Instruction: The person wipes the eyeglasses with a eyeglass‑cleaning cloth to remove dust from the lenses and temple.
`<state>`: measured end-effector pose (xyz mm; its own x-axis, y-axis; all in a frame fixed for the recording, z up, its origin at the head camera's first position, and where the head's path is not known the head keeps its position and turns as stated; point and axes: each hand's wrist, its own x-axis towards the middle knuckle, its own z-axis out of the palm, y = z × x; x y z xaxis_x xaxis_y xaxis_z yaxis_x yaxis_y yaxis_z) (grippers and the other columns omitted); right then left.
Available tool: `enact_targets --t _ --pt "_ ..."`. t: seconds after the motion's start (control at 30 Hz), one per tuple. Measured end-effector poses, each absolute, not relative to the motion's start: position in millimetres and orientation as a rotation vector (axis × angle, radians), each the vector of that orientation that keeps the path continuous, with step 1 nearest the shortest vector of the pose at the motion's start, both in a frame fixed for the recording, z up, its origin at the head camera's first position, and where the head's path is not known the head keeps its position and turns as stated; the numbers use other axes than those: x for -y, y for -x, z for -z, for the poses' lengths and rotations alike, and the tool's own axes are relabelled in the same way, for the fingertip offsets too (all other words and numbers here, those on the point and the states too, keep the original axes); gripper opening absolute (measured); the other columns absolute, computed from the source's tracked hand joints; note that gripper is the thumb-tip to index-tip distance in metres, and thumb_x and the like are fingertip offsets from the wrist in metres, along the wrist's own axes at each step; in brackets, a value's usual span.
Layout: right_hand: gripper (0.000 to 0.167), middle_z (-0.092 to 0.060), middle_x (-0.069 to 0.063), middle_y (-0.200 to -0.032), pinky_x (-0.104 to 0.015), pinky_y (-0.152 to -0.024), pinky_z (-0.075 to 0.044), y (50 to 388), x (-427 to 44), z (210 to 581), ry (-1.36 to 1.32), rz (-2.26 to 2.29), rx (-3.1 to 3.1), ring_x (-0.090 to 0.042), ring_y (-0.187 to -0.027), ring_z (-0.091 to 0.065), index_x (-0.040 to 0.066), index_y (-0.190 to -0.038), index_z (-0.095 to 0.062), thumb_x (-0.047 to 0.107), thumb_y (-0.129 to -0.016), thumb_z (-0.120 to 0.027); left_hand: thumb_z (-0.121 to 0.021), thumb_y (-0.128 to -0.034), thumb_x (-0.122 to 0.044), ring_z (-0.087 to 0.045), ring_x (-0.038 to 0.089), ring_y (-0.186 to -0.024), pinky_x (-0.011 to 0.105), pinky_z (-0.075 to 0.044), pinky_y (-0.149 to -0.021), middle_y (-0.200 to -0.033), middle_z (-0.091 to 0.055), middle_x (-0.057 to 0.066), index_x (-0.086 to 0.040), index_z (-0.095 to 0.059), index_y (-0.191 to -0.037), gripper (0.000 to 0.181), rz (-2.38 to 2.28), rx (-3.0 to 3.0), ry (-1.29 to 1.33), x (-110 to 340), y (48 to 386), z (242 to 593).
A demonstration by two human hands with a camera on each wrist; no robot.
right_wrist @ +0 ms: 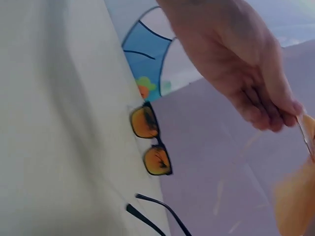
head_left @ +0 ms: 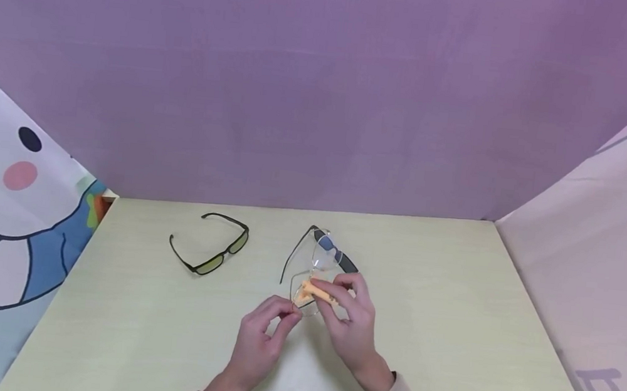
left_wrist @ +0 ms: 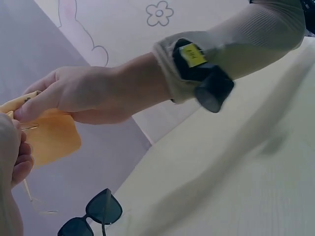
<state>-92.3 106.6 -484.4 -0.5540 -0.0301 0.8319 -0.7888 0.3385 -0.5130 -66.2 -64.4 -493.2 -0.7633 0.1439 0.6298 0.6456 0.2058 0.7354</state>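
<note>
- left hand (head_left: 263, 337): thumb and fingers pinch a thin wire part of the clear glasses (head_left: 321, 262); glasses held up above the table (head_left: 447, 334), between both hands;
- right hand (head_left: 351, 320): thumb and fingers grip orange cloth (head_left: 318, 291), cloth against the glasses' nearer end;
- dark sunglasses (head_left: 349, 263) on table, just beyond the hands; yellow-lensed glasses (head_left: 239, 242) farther left, arms unfolded;
- yellow label (left_wrist: 192, 55) on right wrist, print unreadable; purple letter (head_left: 601, 384) on right wall, turned, can't tell which.
</note>
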Motion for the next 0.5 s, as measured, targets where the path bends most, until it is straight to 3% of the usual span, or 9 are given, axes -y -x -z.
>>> enact_targets --t 0.3,0.5 --pt "0.020 -0.053 -0.013 -0.093 -0.023 -0.071 -0.049 91.8 -103.0 490.6 -0.917 -1.254 1.766 -0.020 -0.083 -0.052 -0.002 -0.103 -0.077 0.016 -0.099 -0.070 -0.073 -0.0894 0.006 -0.067 0.011 -0.083 0.018 -0.057 -0.074 -0.093 -0.072 0.001 -0.008 -0.072 -0.098 0.017 1.587 2.106 0.669 66.8 64.4 490.9" --pt "0.023 -0.054 -0.012 -0.095 -0.023 -0.069 -0.044 94.4 -105.2 485.7 -0.808 -1.283 1.818 -0.019 -0.082 -0.050 0.000 -0.104 -0.078 0.021 -0.100 -0.069 -0.073 -0.0897 0.005 -0.066 0.011 -0.080 0.018 -0.056 -0.072 -0.093 -0.071 -0.001 -0.008 -0.072 -0.097 0.015 1.539 2.130 0.723 66.2 63.6 489.9"
